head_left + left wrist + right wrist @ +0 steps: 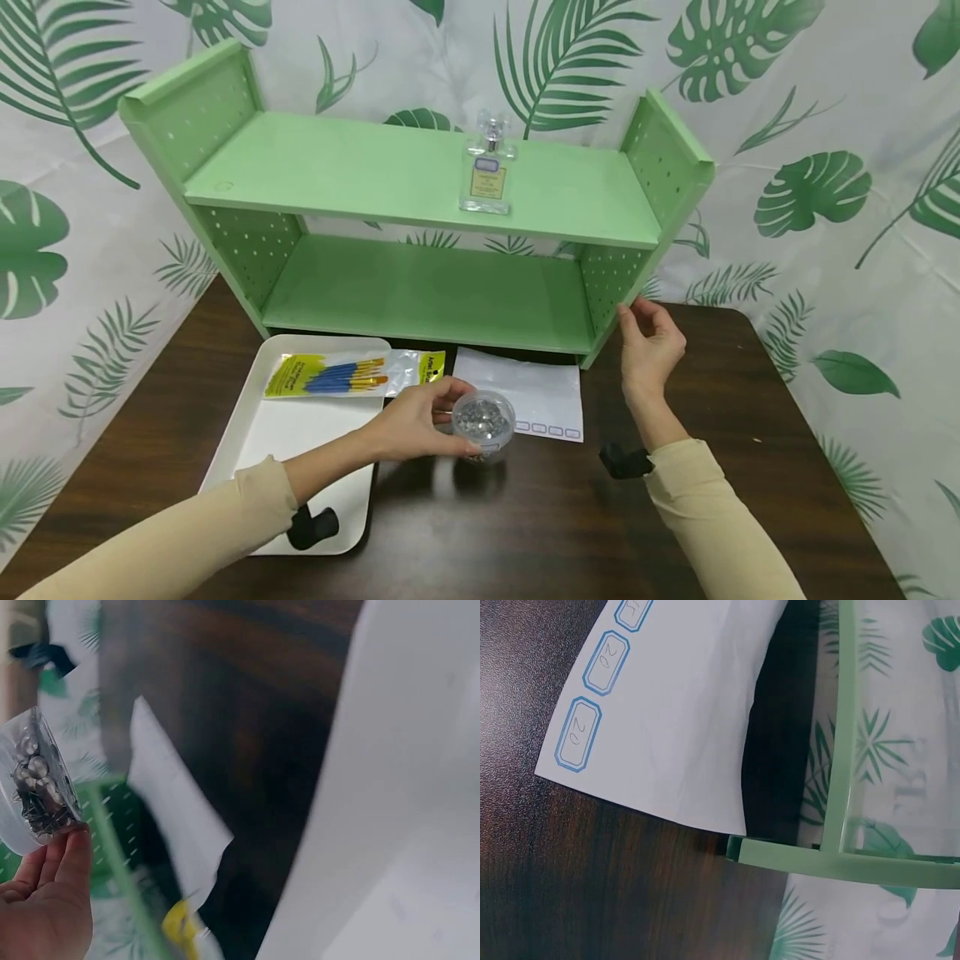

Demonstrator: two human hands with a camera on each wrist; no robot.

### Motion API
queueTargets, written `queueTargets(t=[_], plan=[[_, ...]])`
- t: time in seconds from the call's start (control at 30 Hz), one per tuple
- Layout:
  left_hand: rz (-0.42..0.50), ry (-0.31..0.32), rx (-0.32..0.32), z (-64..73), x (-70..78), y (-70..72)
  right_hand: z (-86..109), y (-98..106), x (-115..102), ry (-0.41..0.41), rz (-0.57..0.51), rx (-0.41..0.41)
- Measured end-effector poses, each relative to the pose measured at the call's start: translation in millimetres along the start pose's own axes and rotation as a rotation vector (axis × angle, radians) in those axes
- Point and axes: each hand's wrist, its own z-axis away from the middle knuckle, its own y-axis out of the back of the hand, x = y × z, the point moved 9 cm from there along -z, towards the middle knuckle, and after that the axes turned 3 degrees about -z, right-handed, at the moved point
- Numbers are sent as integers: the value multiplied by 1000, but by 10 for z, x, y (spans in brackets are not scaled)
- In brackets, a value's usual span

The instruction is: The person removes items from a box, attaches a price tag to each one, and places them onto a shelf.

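My left hand (420, 421) grips a small round clear tub (486, 417) over the table. In the left wrist view the tub (41, 780) is tilted and holds silver thumbtacks with domed heads and points. A small label shows on its side. My right hand (651, 350) is at the lower front edge of the right side panel of a green two-tier shelf (427, 287), thumb and fingertips at that edge. The right wrist view shows the shelf's foot (780, 853), but not the hand. A glass perfume bottle (487, 179) with a label stands on the upper tier.
A white sheet of blue-framed labels (540, 392), some marked 20, lies in front of the shelf. To the left is a white tray (300, 433) with a yellow-and-clear pack of paint brushes (345, 373) across its far end. The dark wooden table (525, 533) meets leaf-patterned cloth behind.
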Motion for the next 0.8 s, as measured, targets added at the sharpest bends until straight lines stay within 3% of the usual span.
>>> queueTargets(t=[0.23, 0.47, 0.8], plan=[[40, -17, 101, 60, 254, 431, 11, -1, 3, -4, -12, -5], [70, -39, 153, 105, 488, 848, 21, -6, -17, -14, -13, -11], [-8, -50, 257, 132, 830, 1509, 31, -3, -39, -15, 12, 3]])
